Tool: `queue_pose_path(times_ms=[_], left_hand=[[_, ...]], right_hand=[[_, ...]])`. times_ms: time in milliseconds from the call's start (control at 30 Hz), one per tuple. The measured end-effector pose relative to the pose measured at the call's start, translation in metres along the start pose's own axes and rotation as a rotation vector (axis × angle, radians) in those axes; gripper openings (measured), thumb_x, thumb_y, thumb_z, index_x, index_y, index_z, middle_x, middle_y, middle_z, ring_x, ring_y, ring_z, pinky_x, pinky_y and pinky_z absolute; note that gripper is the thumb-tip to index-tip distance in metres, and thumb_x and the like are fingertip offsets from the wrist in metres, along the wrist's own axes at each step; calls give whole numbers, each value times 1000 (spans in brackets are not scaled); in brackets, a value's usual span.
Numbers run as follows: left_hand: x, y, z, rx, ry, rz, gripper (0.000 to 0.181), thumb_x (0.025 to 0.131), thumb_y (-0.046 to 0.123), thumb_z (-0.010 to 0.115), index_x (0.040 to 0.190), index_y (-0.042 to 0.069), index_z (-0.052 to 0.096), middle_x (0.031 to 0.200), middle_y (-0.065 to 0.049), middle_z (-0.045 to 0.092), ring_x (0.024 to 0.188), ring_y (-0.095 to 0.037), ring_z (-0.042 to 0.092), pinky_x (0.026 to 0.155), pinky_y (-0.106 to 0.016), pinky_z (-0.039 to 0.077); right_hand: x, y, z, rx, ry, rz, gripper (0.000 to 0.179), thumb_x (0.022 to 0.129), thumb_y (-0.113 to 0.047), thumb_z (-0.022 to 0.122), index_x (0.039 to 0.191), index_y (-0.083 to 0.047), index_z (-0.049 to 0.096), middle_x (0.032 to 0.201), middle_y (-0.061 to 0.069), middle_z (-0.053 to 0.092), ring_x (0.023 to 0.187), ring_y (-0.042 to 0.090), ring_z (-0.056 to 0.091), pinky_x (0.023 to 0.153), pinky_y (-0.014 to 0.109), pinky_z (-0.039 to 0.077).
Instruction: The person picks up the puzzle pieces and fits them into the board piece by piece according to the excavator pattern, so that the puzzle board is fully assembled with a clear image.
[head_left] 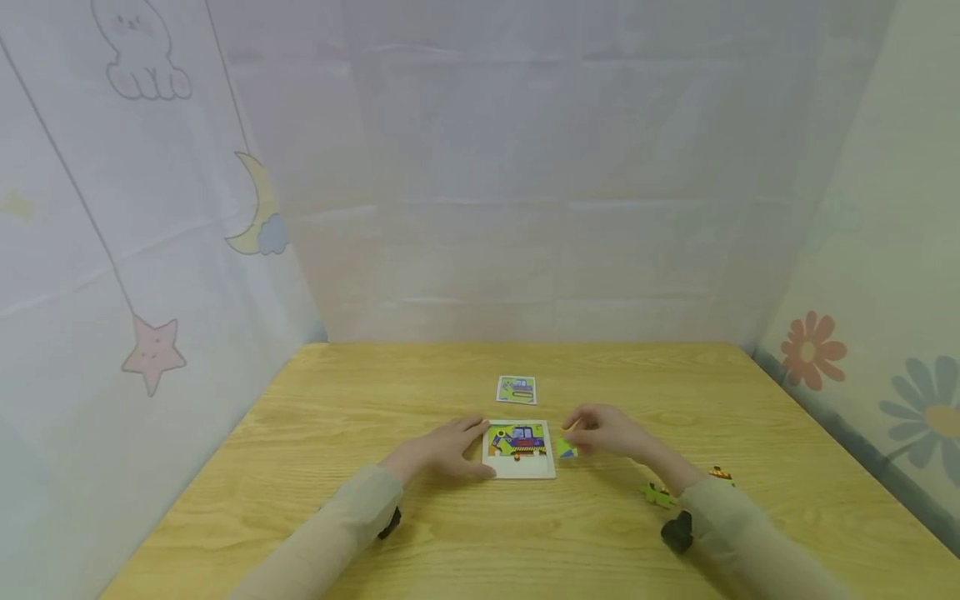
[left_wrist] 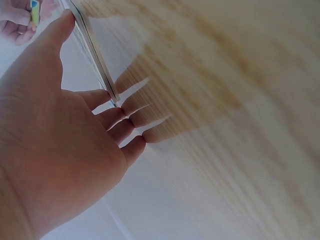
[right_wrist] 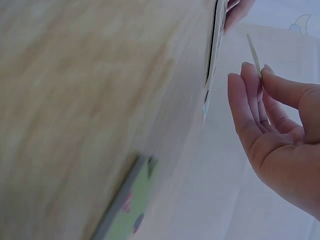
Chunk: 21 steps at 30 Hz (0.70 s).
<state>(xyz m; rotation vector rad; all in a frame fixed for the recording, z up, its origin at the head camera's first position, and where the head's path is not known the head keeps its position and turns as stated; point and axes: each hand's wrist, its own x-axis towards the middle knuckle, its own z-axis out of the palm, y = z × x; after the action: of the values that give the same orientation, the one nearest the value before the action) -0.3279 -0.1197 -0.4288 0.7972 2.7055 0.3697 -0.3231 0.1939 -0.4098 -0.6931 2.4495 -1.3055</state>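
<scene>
A white-rimmed puzzle board [head_left: 519, 470] with a purple digger picture lies on the table, its lower strip showing bare white. My left hand [head_left: 450, 450] rests at the board's left side, thumb at the near corner and index finger at the far one; in the left wrist view its fingers are loosely spread along the board's edge [left_wrist: 97, 55]. Just right of the board, my right hand [head_left: 609, 432] pinches a thin green and blue puzzle piece [head_left: 567, 450] between thumb and fingertips. The right wrist view shows that piece [right_wrist: 253, 52] edge-on, raised above the table.
Behind the board lies a small picture card [head_left: 517, 389] with a similar digger. Loose puzzle pieces, one green [head_left: 658, 496] and one red and yellow [head_left: 722, 474], lie by the right forearm. Printed cloth walls [head_left: 525, 275] stand around the wooden table [head_left: 375, 383].
</scene>
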Motion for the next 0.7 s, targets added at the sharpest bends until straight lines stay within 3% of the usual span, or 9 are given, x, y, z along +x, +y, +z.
queue_pose_path(times_ms=[300,467,700], left_hand=[[-1,2,0,-1,3,-7,91,83,62,56,150,12,22,157,-9,17,142,-37,18,115,-53,21],[-3,3,-1,8,-8,-13,90,83,63,55,151,14,20,158,-8,15,143,-37,17,115,-53,20],[-3,4,-2,5,-22,-19,89,84,63,55,151,16,20,158,-7,14,143,-38,16,115,-54,19]], right_hand=[[7,-17,10,58,-6,18,28,90,-12,63,110,7,58,89,15,64,78,29,67,72,43,58],[16,-15,16,65,-5,25,28,88,-13,65,108,6,60,91,11,65,76,20,67,71,39,59],[25,-14,25,83,-3,29,23,87,-11,66,103,5,63,92,9,67,75,18,68,69,35,59]])
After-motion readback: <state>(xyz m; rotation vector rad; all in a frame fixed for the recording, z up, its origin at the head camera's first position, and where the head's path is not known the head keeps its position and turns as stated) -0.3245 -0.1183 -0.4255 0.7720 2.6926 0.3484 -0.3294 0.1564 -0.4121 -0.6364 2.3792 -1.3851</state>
